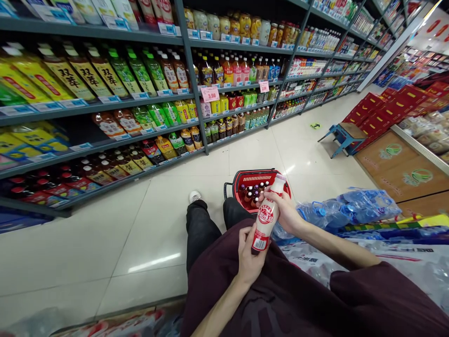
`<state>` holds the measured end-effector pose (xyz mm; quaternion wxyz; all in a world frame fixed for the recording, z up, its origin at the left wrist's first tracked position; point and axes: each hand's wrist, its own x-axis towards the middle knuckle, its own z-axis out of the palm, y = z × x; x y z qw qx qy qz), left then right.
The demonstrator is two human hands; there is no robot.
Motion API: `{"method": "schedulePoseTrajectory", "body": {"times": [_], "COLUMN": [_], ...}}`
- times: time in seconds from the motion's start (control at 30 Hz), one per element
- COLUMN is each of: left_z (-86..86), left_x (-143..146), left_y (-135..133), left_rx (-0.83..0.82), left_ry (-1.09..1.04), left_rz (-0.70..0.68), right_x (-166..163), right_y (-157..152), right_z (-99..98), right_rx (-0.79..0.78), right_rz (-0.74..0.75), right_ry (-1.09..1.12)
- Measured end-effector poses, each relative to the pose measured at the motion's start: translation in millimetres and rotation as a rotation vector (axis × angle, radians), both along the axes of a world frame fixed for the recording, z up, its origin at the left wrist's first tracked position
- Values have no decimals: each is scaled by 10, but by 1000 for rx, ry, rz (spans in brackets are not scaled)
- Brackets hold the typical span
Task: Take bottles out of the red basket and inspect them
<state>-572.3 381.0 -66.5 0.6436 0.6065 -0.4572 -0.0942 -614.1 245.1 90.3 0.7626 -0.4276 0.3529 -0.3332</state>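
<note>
Aisle; bottle (265, 216) between fingers (253, 234) (both hands).

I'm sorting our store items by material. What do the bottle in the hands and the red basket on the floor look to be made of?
Bottle: probably plastic, cream-coloured and opaque with a slight sheen, under a printed red label. Red basket: likely moulded plastic, glossy, with a slotted rim. Both hands, left hand and right hand, grip the bottle.
</note>
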Motion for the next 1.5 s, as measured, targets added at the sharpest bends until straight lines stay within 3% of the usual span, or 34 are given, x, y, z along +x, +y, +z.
{"method": "schedulePoseTrajectory", "body": {"times": [0.2, 0.5, 0.87, 1.5], "left_z": [0, 8, 37, -66], "left_x": [10, 20, 19, -7], "left_y": [17, 74, 56, 38], "left_rx": [-89, -286, -297, -309], "left_ry": [-87, -203, -156, -173], "left_rz": [36, -103, -142, -171], "right_x": [-27, -106, -71, -116], "right_y": [7, 12, 56, 57], "right_z": [-16, -124, -228, -273], "right_rx": [17, 165, 295, 248], "right_rz": [63, 267, 220, 326], "right_ry": [-34, -114, 6, 10]}}
